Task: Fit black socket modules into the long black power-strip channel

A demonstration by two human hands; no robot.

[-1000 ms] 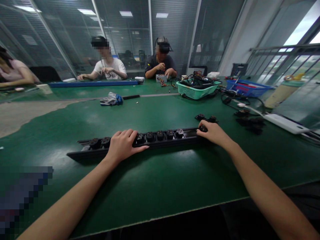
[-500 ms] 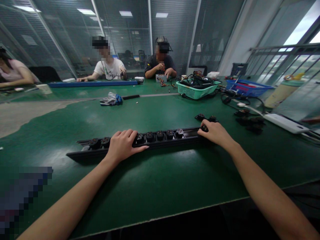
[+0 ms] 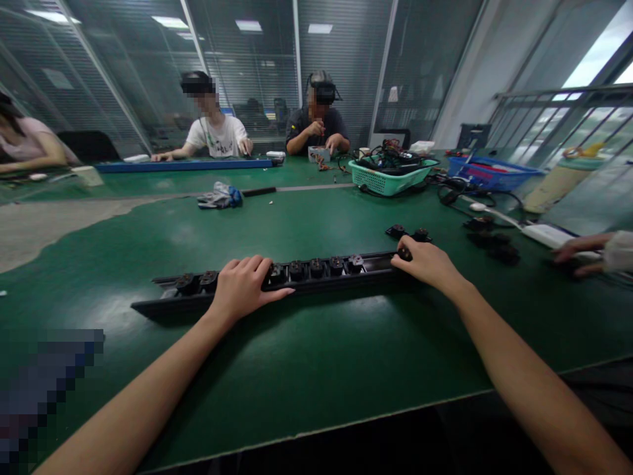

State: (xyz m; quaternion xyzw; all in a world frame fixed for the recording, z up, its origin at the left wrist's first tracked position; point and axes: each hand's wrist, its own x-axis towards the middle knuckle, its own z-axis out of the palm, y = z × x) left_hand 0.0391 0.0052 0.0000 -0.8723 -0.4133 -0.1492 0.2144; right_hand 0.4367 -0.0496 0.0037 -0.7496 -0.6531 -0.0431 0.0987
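Observation:
A long black channel-shaped rail (image 3: 173, 305) lies across the table in front of me, with a row of round black socket modules (image 3: 316, 268) seated in it. My left hand (image 3: 241, 287) is wrapped over the rail left of its middle, thumb along the near wall, covering part of the row. At the right end, my right hand (image 3: 420, 258) pinches a black socket module (image 3: 405, 254) at the channel; its fingers hide the rail's end. Between this module and the row, a stretch of bare channel shows. Two loose socket modules (image 3: 397, 231) lie just behind my right hand.
More black parts (image 3: 499, 245) lie to the right, near a white power strip (image 3: 548, 235) and another person's hand (image 3: 576, 254). Farther back are a green basket (image 3: 390, 183) of cables, a blue basket (image 3: 489, 173) and gloves (image 3: 220, 196). Co-workers sit across the table.
Another person's hand has come in from the right edge by the power strip. Across the table, the white-shirted person's hand has lowered to the blue bar. My hands have hardly moved.

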